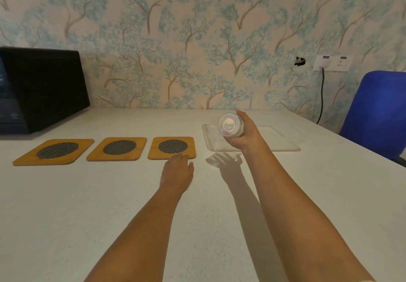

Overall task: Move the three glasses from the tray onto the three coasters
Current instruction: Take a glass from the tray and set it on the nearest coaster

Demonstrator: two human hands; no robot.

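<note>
Three wooden coasters with dark mesh centres lie in a row: left coaster [55, 151], middle coaster [118, 148], right coaster [172, 147]. A clear tray [283, 141] lies to their right. My right hand [246, 136] is shut on a clear glass [229, 127], held tilted above the tray's left part with its round end facing me. My left hand [178, 169] rests flat on the table, fingertips touching the near edge of the right coaster. Other glasses on the tray are too faint to tell.
A black box-like appliance [41, 88] stands at the back left of the white table [109, 204]. A blue chair [377, 114] sits at the right edge. A wall socket [331, 63] with a black cable hangs behind the tray.
</note>
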